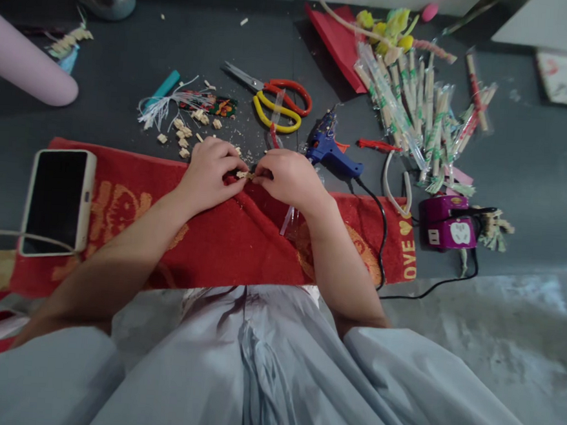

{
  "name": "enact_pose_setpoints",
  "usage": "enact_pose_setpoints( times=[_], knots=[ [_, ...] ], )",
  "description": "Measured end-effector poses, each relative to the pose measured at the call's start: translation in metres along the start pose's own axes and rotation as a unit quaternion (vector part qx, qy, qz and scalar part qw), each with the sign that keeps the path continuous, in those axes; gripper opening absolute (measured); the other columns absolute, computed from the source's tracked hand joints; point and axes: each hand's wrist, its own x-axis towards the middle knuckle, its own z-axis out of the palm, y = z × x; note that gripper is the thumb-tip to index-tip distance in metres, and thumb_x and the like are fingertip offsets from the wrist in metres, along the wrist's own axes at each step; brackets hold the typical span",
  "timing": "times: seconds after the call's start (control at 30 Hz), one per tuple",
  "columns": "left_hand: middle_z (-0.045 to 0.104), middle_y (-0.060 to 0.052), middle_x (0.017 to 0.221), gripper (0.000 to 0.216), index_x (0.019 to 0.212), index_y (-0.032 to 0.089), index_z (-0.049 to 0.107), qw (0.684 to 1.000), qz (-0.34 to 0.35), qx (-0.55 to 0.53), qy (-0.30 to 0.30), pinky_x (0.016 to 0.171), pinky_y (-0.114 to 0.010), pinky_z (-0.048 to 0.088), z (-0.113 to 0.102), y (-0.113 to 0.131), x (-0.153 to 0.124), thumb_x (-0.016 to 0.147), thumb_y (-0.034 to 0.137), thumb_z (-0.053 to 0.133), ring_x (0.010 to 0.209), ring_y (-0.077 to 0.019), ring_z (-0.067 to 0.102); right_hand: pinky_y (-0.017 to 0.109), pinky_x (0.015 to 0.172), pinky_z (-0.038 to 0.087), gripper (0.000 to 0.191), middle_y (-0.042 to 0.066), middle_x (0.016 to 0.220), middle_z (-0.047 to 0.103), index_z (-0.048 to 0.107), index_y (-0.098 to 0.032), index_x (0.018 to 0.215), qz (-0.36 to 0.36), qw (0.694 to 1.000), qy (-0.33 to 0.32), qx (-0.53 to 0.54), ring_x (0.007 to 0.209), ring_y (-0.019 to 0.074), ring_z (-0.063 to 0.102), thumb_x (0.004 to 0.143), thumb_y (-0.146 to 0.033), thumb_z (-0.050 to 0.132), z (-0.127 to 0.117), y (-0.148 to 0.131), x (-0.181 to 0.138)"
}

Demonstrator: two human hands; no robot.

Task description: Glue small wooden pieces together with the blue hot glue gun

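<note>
My left hand (211,174) and my right hand (291,179) meet over a red towel (223,247) with gold patterns. A small pale notched piece (242,174) is pinched in my left fingertips. The curled fingers of my right hand close at its right end, on something too small to make out. Just beyond my hands lie several similar pale pieces (182,130), with crumbs around them. Behind my right hand is a blue glue gun (334,148). Scissors (277,102) with one red and one yellow handle rest farther back.
A phone (55,200) lies on the towel's left end. White threads (163,108) sit beside a teal stick (162,90). Several wrapped sticks (417,105) are piled at the right, near a purple box (448,223). A black cord (384,213) crosses the towel.
</note>
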Motion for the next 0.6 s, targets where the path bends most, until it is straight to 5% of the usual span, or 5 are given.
enact_pose_setpoints(
  times=[0.6],
  knots=[
    [0.066, -0.007, 0.104, 0.017, 0.093, 0.028, 0.073, 1.000, -0.006, -0.009, -0.001, 0.098, -0.052, 0.041, 0.0000, 0.0009, -0.0002, 0.088, 0.034, 0.059, 0.111, -0.0305, 0.055, 0.033, 0.081, 0.044, 0.018, 0.010, 0.094, 0.072, 0.075, -0.014, 0.095, 0.001, 1.000, -0.009, -0.004, 0.092, 0.0230, 0.063, 0.089, -0.016, 0.059, -0.0014, -0.0012, -0.0003]
  ],
)
